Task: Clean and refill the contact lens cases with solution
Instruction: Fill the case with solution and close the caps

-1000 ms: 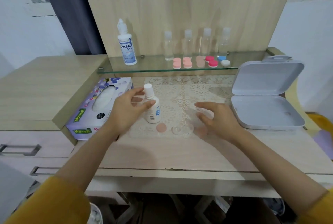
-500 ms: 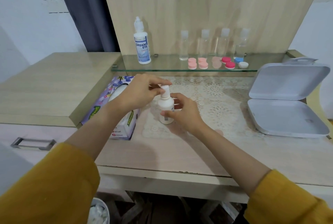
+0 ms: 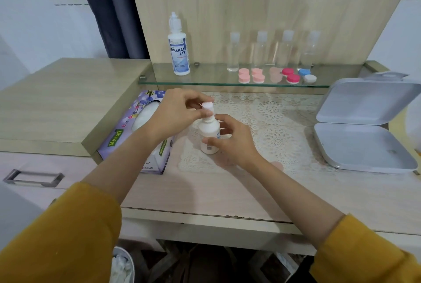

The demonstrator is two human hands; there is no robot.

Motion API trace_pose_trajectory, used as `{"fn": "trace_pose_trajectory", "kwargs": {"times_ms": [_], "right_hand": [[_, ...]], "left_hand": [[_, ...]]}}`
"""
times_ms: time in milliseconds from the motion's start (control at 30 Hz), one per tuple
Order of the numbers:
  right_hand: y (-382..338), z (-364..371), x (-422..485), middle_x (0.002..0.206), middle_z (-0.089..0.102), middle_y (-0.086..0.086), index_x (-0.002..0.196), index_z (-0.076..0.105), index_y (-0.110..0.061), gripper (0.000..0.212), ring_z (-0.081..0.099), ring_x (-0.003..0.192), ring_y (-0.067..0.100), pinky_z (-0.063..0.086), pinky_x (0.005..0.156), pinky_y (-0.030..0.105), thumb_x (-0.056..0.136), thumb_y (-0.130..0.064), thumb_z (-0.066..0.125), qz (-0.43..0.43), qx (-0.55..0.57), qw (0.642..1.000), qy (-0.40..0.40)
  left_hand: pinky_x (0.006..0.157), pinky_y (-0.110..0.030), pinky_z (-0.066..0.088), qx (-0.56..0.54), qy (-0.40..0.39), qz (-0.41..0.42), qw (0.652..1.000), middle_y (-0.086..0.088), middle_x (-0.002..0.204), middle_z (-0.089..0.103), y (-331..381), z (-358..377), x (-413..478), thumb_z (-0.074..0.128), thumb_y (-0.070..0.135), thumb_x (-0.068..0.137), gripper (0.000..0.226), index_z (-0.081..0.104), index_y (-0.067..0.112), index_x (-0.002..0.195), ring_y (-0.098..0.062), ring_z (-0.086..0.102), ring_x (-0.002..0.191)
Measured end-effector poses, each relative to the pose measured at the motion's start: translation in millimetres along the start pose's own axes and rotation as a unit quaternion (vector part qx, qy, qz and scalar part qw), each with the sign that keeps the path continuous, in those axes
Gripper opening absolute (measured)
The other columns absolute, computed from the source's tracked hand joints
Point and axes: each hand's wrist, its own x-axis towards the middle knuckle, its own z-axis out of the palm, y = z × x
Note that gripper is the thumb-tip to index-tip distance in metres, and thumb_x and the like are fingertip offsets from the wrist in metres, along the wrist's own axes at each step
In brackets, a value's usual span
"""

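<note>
On my feed, one tissue box (image 3: 136,132) lies at the bench's left edge, its long side running back towards the glass shelf (image 3: 205,83) that spans the rear edge. At the shelf's left end stands one tall solution bottle (image 3: 179,50), upright, nozzle up.

The left hand (image 3: 180,111) is over the near corner of the tissue box, thumb and fingertips closed in a pinch on the white cap (image 3: 207,107) of one small white bottle (image 3: 209,136). That bottle is upright, long axis vertical, cap pointing straight up, at the left end of the lace mat (image 3: 273,127) in the middle of the bench. I cannot tell whether its base rests on the mat or sits just above it. The right hand (image 3: 234,143) wraps its body from the right, fingers curled round the far side, thumb across the label.

A single peach disc (image 3: 276,165) lies on the bench just beside the right wrist.

Further right on the shelf I count four clear bottles (image 3: 259,51) in a row, all upright, and in front of them five lens cases (image 3: 290,75): two pink, one pale peach, one magenta, one blue-and-white.

At the bench's right edge sits one white hinged box (image 3: 364,146), lid raised.
</note>
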Motion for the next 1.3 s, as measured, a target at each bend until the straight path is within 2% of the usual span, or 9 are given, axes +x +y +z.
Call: {"fn": "trace_pose_trajectory", "kwargs": {"times_ms": [100,300,500,633,733,833,967,1067,1300], "right_hand": [[-1,-1,0,0.099,0.065,-0.003,0.116,0.059,-0.018,0.054,0.06,0.09,0.007,0.044,0.072,0.009,0.067,-0.017,0.081,-0.002,0.005,1.0,0.001],[1,-1,2,0.101,0.066,0.0,0.115,0.059,-0.022,0.055,0.061,0.09,0.01,0.046,0.075,0.015,0.066,-0.018,0.082,0.002,0.005,1.0,0.001],[0,0,0,0.098,0.065,-0.004,0.113,0.06,-0.022,0.051,0.059,0.088,0.006,0.043,0.069,0.007,0.066,-0.018,0.081,0.0,0.012,1.0,0.002],[-3,2,0,0.091,0.062,-0.009,0.102,0.06,-0.021,0.043,0.057,0.08,0.002,0.042,0.064,0.005,0.065,-0.017,0.082,0.005,0.012,1.0,-0.004],[-4,5,0,0.088,0.061,-0.011,0.096,0.059,-0.021,0.039,0.057,0.078,0.004,0.047,0.069,0.016,0.065,-0.017,0.082,0.01,0.002,1.0,-0.005],[-4,6,1,0.089,0.061,-0.009,0.099,0.061,-0.018,0.04,0.057,0.081,0.008,0.049,0.074,0.022,0.066,-0.016,0.082,0.012,-0.004,1.0,-0.004],[-3,5,-1,0.09,0.062,-0.007,0.104,0.063,-0.012,0.04,0.056,0.082,0.007,0.043,0.068,0.009,0.068,-0.016,0.08,0.005,-0.013,1.0,-0.009],[-7,-2,-2,0.094,0.064,-0.004,0.107,0.062,-0.01,0.042,0.058,0.083,0.007,0.046,0.071,0.011,0.068,-0.014,0.079,0.003,0.008,1.0,0.02],[-18,-59,-2,0.101,0.061,-0.006,0.113,0.059,-0.012,0.045,0.054,0.081,-0.001,0.041,0.066,0.008,0.072,-0.017,0.077,-0.014,-0.006,0.999,0.048]], "left_hand": [[0.07,-0.008,0.047,0.01,0.035,-0.002,0.999,0.011,0.083,0.067,1,1,3,0.076,0.022,0.073,0.017,0.067,0.02,0.087,0.003,0.059,0.072],[0.094,-0.011,0.041,0.024,-0.061,0.052,0.997,0.015,0.113,0.059,-1,-5,-1,0.053,-0.003,0.088,0.045,0.055,0.032,0.117,0.002,0.056,0.105],[0.071,-0.008,0.037,0.133,-0.019,0.06,0.989,0.008,0.09,0.054,-1,3,7,0.066,0.019,0.083,0.013,0.065,0.017,0.096,-0.003,0.049,0.075],[0.063,-0.024,0.04,0.158,0.06,0.043,0.985,0.01,0.069,0.053,-4,7,12,0.076,0.041,0.069,0.031,0.057,0.017,0.073,-0.004,0.045,0.063],[0.054,-0.016,0.036,0.138,0.129,0.046,0.981,0.008,0.061,0.052,1,6,12,0.076,0.045,0.067,0.038,0.057,0.013,0.07,-0.004,0.043,0.055],[0.058,-0.012,0.039,0.095,0.171,0.034,0.98,0.006,0.066,0.055,10,1,8,0.075,0.039,0.07,0.031,0.061,0.012,0.075,-0.002,0.045,0.057],[0.062,-0.004,0.041,0.04,0.184,-0.008,0.982,0.005,0.084,0.063,12,-1,-6,0.074,0.022,0.076,0.017,0.067,0.015,0.089,0.003,0.052,0.063],[0.059,-0.003,0.041,0.015,0.202,-0.042,0.978,0.014,0.076,0.059,7,1,-21,0.074,0.017,0.075,0.02,0.063,0.015,0.091,0.013,0.052,0.06],[0.058,-0.004,0.044,0.035,0.113,-0.119,0.986,0.009,0.068,0.059,-18,40,-48,0.076,0.006,0.07,0.02,0.066,0.01,0.088,0.002,0.054,0.058]]}}
